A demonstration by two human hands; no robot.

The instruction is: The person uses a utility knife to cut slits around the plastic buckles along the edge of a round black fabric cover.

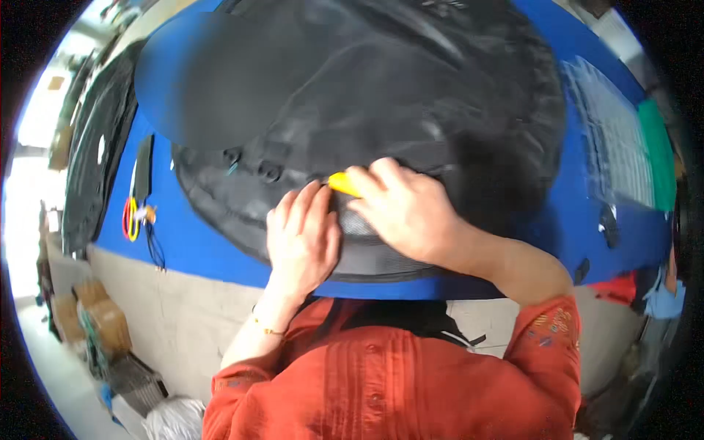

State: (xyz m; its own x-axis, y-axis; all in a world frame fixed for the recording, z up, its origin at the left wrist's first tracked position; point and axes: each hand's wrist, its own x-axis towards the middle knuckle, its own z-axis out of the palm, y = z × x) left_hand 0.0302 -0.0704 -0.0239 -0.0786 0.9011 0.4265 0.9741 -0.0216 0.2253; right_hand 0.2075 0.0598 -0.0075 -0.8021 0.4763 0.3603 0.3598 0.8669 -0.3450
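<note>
A large black bag-like piece of fabric (pixel 411 95) lies spread in front of me, with a ribbed mesh band along its near edge. My right hand (pixel 414 209) is closed around a small yellow-handled tool (pixel 342 184), its tip pointing left at the black fabric. The working end of that tool is too blurred to make out. Just left of the tool, my left hand (pixel 302 231) rests flat on the fabric, fingers stretched out and fingertips close to the tip. Two dark round fittings, one a black ring (pixel 270 171), sit on the fabric to the upper left.
The blue-topped table (pixel 213 253) bears scissors (pixel 132 218) with red and yellow handles and a black strip (pixel 144 169) at left. Further left lies another black piece (pixel 95 158). Clear plastic sheets (pixel 612 128) and green material (pixel 658 154) are at right. Cardboard boxes (pixel 106 315) stand on the floor.
</note>
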